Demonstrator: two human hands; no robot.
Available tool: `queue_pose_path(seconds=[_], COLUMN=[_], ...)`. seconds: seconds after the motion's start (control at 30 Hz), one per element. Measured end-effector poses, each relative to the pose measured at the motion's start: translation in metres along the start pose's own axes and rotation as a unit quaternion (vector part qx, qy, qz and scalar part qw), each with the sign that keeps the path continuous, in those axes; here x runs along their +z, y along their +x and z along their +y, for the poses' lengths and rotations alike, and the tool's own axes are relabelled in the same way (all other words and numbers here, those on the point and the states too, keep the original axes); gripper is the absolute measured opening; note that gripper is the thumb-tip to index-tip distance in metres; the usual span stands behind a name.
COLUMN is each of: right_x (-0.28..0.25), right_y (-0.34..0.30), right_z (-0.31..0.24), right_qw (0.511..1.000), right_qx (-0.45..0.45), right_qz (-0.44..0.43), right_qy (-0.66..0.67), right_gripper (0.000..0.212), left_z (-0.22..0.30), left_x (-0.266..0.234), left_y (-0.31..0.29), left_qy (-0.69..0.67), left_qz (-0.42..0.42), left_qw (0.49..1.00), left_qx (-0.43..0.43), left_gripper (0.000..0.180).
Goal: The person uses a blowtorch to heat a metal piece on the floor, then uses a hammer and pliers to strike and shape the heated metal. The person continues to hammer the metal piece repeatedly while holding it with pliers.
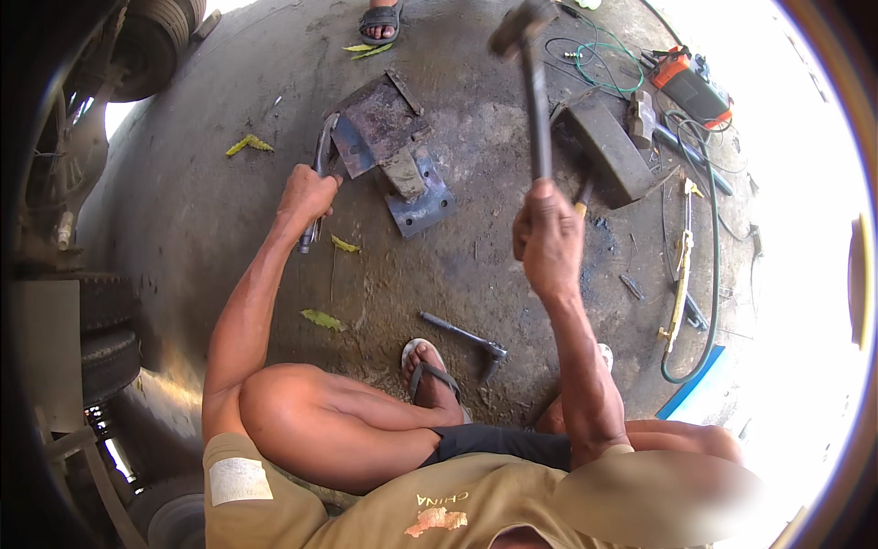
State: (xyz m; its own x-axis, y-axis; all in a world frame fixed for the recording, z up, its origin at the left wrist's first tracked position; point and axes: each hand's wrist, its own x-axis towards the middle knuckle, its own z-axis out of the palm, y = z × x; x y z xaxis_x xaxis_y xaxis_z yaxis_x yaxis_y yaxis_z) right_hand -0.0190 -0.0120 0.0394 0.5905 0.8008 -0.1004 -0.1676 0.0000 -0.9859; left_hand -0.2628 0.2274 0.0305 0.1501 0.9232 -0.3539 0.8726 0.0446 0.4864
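My left hand (pixel 309 194) is wrapped round the handles of metal pliers (pixel 323 146). Their jaw end meets the left edge of a rusty, dark steel plate (pixel 370 114) on the ground. Bluish steel with bolt holes (pixel 426 203) lies at its near side, and a small worn metal block (pixel 402 174) rests on top. On the right, my right hand (pixel 551 238) grips the handle of a hammer (pixel 538 119). The hammer is raised, its blurred head at the top of the view, apart from the plates.
A ratchet wrench (pixel 466 334) lies near my feet. To the right are a heavy steel block (pixel 604 146), a sledgehammer (pixel 642 119), a gas torch (pixel 681 274) with hose, and an orange-black machine (pixel 692 89). Another person's sandalled foot (pixel 380 23) stands ahead; vehicle tyres (pixel 110 357) line the left.
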Motion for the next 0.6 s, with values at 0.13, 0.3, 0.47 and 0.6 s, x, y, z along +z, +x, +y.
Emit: queue_pose_path(seconds=[0.13, 0.3, 0.47, 0.6], right_x=[-0.010, 0.016, 0.028, 0.018], right_y=[0.031, 0.073, -0.005, 0.014], right_z=[-0.095, -0.080, 0.179, 0.123], right_qw=[0.943, 0.873, 0.925, 0.948], right_qx=[-0.315, -0.463, 0.199, 0.158], right_qz=[0.095, 0.153, -0.137, -0.051], right_qy=[0.046, 0.020, -0.292, -0.270], right_gripper=[0.063, 0.058, 0.061, 0.058], left_z=[-0.003, -0.002, -0.003, -0.013], left_x=[0.010, -0.004, 0.001, -0.002], left_y=[0.014, 0.004, 0.002, 0.004], left_qy=[-0.006, -0.014, 0.001, -0.004], left_qz=[-0.004, -0.005, 0.005, 0.013], left_qw=[1.000, 1.000, 1.000, 1.000], left_qx=[0.010, 0.010, -0.009, -0.003], left_gripper=[0.036, 0.037, 0.028, 0.024])
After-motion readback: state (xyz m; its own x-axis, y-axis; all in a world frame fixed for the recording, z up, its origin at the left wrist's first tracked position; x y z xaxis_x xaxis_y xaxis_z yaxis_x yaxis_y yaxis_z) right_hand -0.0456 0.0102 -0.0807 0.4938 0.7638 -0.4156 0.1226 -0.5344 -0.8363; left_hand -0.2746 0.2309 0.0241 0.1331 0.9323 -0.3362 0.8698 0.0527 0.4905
